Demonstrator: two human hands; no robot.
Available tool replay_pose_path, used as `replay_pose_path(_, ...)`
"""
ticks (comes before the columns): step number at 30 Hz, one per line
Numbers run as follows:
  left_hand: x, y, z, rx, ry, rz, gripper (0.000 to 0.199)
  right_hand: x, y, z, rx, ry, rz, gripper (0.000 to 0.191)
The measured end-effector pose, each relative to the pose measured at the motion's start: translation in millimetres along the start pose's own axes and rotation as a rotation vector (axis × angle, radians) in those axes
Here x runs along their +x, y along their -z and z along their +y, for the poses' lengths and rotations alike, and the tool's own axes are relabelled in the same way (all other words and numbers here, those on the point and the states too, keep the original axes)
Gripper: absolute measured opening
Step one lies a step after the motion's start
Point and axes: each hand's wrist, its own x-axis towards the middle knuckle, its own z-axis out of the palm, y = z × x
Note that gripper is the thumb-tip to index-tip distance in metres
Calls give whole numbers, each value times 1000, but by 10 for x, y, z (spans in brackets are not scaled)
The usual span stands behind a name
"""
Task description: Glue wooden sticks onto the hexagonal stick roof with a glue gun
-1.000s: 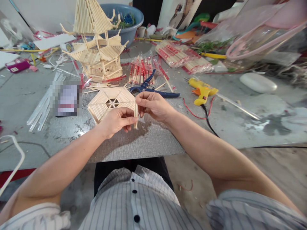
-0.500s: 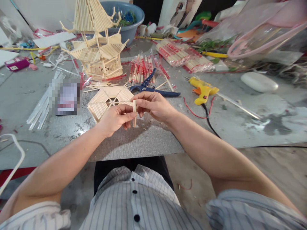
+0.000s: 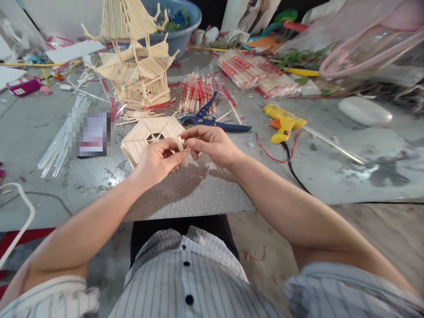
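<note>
Two hands, left hand (image 3: 155,159) and right hand (image 3: 217,148), pinch short sticks (image 3: 179,143) between fingers (image 3: 198,144) beside the six-sided stick piece (image 3: 138,143) on the table (image 3: 212,194); its seen sides are filled, its middle has gaps, and the held sticks look unjoined, though hands hide some

Reaches forward with left arm (image 3: 99,223) and right arm (image 3: 281,203), bent at the elbows and converging ahead of the torso. Holds left hand (image 3: 156,160) in a pinch, with thumb pointing inward and fingers curled. Holds right hand (image 3: 212,146) slightly higher, with index finger arched above thumb and fingertips close to those opposite.
</note>
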Motion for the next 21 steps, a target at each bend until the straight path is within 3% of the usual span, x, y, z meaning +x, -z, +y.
replay_pose_path(5,-10,59,63,64,-119,199,9,0,24,52,-120,-8,-16,41)
replay_pose_path(14,21,88,165,237,-149,110,7,-13,-61,82,-461,175,-71,27)
replay_pose_path(21,5,118,353,345,-142,93,6,-1,-103,117,-513,128,-100,28)
